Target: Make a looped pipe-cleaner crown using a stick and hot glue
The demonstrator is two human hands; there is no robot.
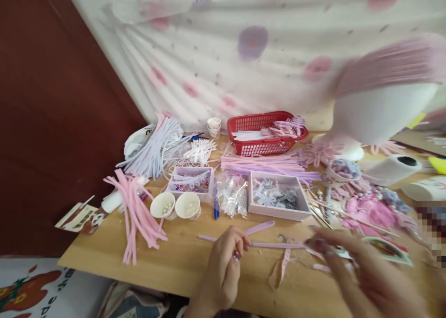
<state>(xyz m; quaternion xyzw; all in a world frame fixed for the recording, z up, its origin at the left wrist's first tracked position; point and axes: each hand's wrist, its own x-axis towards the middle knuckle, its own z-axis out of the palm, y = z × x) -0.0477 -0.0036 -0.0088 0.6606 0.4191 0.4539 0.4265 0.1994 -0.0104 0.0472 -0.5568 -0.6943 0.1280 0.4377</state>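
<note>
My left hand [225, 267] is closed around a lavender pipe cleaner [277, 245] low over the front of the table. One end pokes out to the left of the fist, and a lavender bent length [260, 227] slants up behind it. The straight part runs right to the fingertips of my right hand [362, 267], which is blurred; its thumb and index finger appear pinched at that end. Beneath and between the hands lies a pale pink printed tape [284, 267]. Green-handled scissors [386, 250] are partly hidden behind my right hand.
Pink pipe cleaners [137, 215] and two paper cups [188, 206] stand left. Behind are a bead box [205, 171], a box of clear pieces [278, 213], a red basket [266, 146] and white pipe cleaners [156, 146]. A white mannequin head [376, 109] rises at right.
</note>
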